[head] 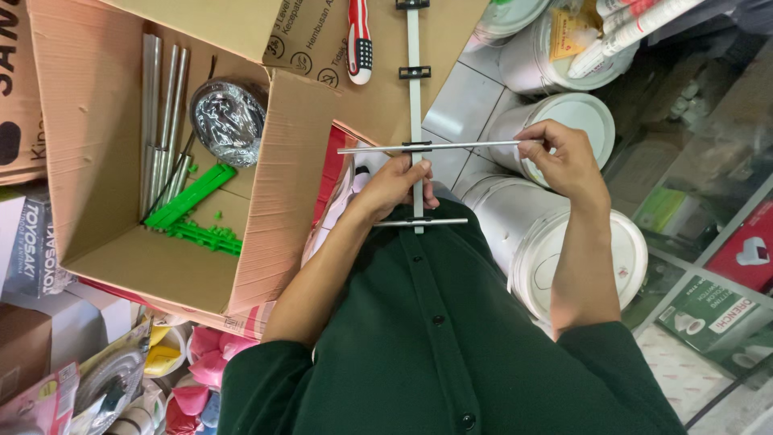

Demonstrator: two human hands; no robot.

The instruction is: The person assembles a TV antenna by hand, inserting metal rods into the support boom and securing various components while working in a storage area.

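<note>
Your left hand (pixel 398 181) is wrapped around the long grey boom (pixel 415 97) of what looks like an aerial frame, fingers closed on it just below the upper cross rod (pixel 435 147), while your right hand (pixel 564 161) pinches the far end of that same thin metal rod between thumb and fingertips. The rod sits across the boom in a small black clip (pixel 416 147); a shorter rod (pixel 420 221) crosses lower down, close to your green shirt (pixel 435 338). The likely trouble here is leverage: you hold the rod at its tip, so a push off-line could bend it or twist it out of the clip, and the boom, gripped at one point only, could swing and knock the red-handled screwdriver (pixel 359 40) lying on the box flap above. The rod could also slide through too far and end up uneven. On your left, the open cardboard box (pixel 97 145) holds a bundle of more silver rods (pixel 161 121) standing against its wall, a crinkled shiny foil-like bowl (pixel 229 117) and bright green plastic pieces (pixel 193 213) with small loose bits scattered beside them. To your right stand white lidded buckets (pixel 555 242), all shut, so their contents cannot be told.
</note>
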